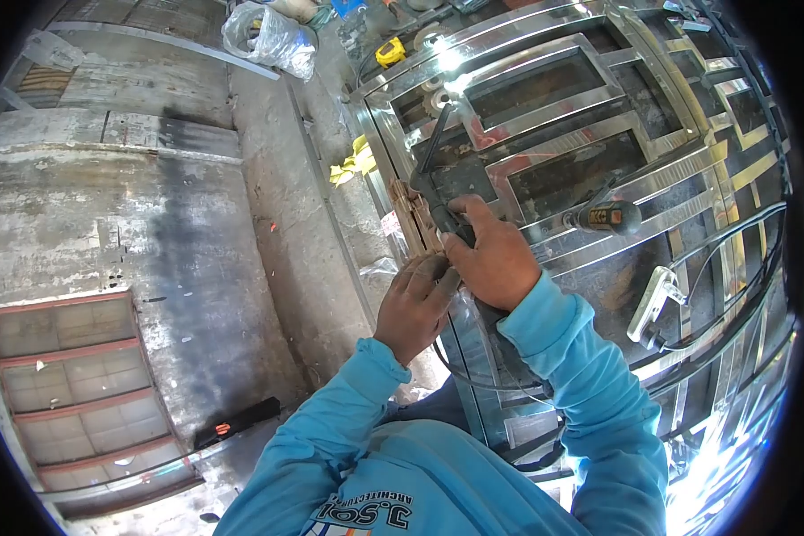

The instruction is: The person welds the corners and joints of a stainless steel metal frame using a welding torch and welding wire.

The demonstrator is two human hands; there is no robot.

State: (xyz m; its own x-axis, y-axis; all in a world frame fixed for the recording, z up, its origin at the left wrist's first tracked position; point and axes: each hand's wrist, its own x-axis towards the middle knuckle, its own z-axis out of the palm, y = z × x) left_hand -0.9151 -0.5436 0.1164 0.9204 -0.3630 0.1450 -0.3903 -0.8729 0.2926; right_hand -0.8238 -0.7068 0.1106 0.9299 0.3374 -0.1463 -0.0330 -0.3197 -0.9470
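My right hand [494,253] is wrapped round a black torch-like tool [435,207], whose thin neck points up and away over the metal frame. Close beside it, my left hand [417,304] has its fingers bent against the near end of a brown, ragged piece [411,214], perhaps wood or cardboard, lying along the frame's left edge. The fingers of the two hands almost meet. Under and beyond them spreads a shiny metal frame [545,147] with rectangular openings. A dark cable [482,384] runs below my right hand.
A screwdriver-like handle [609,217] lies on the frame to the right, near a white clamp-like item [654,304] and black cables [732,330]. Farther off are a yellow tape measure [390,53], a yellow cloth or glove [355,162] and a clear plastic bag [271,40]. A stained wall [152,223] stands left.
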